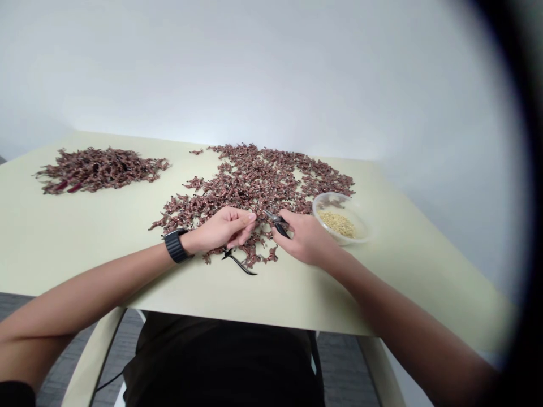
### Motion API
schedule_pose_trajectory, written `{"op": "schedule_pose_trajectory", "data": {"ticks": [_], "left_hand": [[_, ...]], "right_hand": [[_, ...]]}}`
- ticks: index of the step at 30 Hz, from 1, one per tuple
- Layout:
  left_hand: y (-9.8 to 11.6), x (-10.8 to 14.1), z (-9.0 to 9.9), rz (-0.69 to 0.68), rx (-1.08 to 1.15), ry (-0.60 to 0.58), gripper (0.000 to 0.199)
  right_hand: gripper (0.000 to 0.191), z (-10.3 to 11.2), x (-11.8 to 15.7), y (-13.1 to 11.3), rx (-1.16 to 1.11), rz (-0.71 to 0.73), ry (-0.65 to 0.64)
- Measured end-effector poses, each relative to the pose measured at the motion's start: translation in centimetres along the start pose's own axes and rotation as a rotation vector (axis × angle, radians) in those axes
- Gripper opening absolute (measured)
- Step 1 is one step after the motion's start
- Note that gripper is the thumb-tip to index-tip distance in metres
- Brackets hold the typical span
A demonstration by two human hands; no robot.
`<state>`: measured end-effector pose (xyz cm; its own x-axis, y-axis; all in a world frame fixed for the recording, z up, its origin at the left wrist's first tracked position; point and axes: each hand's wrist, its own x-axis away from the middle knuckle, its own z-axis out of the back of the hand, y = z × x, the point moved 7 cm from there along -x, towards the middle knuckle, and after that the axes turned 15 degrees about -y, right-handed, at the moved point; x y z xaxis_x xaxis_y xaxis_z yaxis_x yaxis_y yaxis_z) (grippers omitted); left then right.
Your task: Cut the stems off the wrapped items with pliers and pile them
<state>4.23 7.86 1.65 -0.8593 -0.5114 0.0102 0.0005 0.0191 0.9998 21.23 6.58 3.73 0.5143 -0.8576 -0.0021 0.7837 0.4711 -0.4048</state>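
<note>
Well, black pliers (275, 221) lying sideways in the right hand (307, 240), tips toward the left hand (223, 229), its pinched fingers hiding any held bit.

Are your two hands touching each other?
Apart. The head view shows a plain gap between the left hand and the right hand, and the pliers in the right hand stop short of the left fingertips.

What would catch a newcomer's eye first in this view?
A wide spread of small reddish-brown dried sprigs fills the middle of the pale cream table, with a smaller heap at far left. Near the front, the right hand holds small black pliers, beside a clear round plastic tub of pale grains.
</note>
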Motion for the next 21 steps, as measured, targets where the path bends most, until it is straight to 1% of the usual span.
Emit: {"op": "schedule_pose_trajectory", "data": {"ticks": [5,21], "left_hand": [[-0.05,0.03,-0.14,0.010,0.037,0.006,0.049],[0.07,0.15,-0.24,0.021,0.098,0.013,0.046]], "right_hand": [[0.020,-0.03,0.01,-0.05,0.021,0.013,-0.013],[0.022,-0.15,0.09,-0.12,0.046,0.017,-0.029]]}}
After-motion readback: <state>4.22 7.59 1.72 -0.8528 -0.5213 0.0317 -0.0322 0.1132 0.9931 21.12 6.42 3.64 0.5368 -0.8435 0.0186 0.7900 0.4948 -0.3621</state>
